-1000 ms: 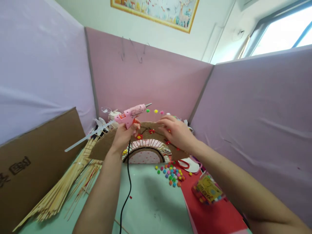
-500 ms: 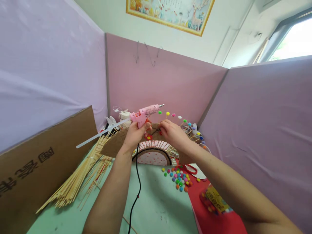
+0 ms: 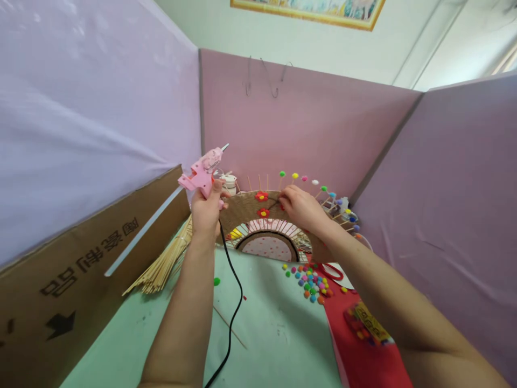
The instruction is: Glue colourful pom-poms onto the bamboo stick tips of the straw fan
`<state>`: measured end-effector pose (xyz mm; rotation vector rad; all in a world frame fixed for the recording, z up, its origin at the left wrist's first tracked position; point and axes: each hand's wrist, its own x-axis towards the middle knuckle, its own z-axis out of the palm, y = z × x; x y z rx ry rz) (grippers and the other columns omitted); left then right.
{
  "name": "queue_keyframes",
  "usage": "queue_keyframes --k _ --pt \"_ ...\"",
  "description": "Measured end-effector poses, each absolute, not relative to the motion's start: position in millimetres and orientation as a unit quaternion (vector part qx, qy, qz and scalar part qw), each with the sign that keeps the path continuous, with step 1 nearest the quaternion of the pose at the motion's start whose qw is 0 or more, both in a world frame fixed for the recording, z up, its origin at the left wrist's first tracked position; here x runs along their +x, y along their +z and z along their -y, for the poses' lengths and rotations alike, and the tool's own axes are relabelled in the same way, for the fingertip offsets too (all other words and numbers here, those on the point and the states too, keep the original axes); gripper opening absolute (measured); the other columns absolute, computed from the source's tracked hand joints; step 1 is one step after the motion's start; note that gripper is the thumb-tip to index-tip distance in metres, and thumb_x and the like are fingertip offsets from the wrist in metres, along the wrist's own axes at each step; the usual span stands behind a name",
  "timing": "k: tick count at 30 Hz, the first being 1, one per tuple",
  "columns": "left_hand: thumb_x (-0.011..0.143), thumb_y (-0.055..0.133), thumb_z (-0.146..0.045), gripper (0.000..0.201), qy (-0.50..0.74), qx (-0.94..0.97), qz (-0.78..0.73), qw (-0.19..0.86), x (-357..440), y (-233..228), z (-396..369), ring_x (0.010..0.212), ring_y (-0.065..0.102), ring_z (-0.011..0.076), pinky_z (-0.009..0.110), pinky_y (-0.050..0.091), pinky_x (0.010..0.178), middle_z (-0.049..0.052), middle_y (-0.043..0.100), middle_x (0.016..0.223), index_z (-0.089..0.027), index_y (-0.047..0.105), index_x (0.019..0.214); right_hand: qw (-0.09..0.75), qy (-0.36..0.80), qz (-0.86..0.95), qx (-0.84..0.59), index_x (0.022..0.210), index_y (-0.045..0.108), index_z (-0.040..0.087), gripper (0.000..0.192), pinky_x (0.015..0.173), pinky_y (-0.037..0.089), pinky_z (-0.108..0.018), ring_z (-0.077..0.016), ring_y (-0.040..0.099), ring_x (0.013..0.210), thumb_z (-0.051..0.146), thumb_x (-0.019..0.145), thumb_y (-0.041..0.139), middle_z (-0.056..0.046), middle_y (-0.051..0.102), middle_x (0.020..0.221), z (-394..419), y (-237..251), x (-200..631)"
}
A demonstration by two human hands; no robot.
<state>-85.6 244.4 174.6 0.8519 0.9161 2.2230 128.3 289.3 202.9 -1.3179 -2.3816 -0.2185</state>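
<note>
My left hand (image 3: 207, 213) is closed around the handle of a pink glue gun (image 3: 204, 175), its nozzle pointing up and right. A long clear glue stick (image 3: 143, 231) sticks out of its back, and a black cord (image 3: 232, 328) hangs down. My right hand (image 3: 301, 206) is closed at a brown cardboard arch (image 3: 238, 207), with fingertips on a small red piece (image 3: 281, 207), mostly hidden. Beside it, two red flowers (image 3: 263, 213) with yellow centres sit on the arch, one above the other. Sticks tipped with coloured pompoms (image 3: 305, 178) fan out from its top edge.
Loose pompoms (image 3: 311, 283) lie on the green table (image 3: 278, 345). Red scissors (image 3: 333, 272) and a pompom packet (image 3: 367, 323) are at right, by red sheet (image 3: 363, 364). Bamboo sticks (image 3: 155, 269) and a cardboard box panel (image 3: 100, 253) are at left.
My left hand has moved left with the glue gun, away from the arch, uncovering the red flowers. My right hand stays at the arch. The view has shifted.
</note>
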Motion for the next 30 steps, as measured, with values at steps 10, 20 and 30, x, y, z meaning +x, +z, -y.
queue_keyframes --k 10,20,30 --pt "0.056 0.083 -0.057 0.057 0.846 0.257 -0.357 0.303 -78 157 -247 0.055 0.055 0.0049 0.016 0.037 0.041 0.002 0.064 0.087 -0.015 0.058 0.086 0.183 -0.088 0.829 -0.521 0.109 0.055 0.021 0.019 0.069 0.043 -0.032 -0.0259 0.066 0.087 0.024 0.094 0.043 -0.011 0.071 0.102 -291 210 121" --pt "0.058 0.081 -0.056 0.054 0.856 0.252 -0.333 0.304 -80 168 -242 0.056 0.055 0.0058 0.016 0.036 0.043 0.003 0.064 0.086 -0.016 0.057 0.084 0.194 -0.123 0.772 -0.592 0.115 0.056 0.021 0.027 0.078 0.049 -0.037 -0.0278 0.070 0.094 0.037 0.099 0.041 -0.014 0.073 0.105 -282 203 107" --pt "0.062 0.080 -0.055 0.048 0.869 0.245 -0.296 0.312 -89 172 -236 0.057 0.055 0.0062 0.017 0.036 0.043 0.002 0.063 0.085 -0.018 0.055 0.081 0.277 -0.115 0.688 -0.661 0.111 0.065 0.020 0.036 0.083 0.050 -0.040 -0.0282 0.068 0.098 0.041 0.099 0.037 -0.015 0.071 0.109 -285 202 81"
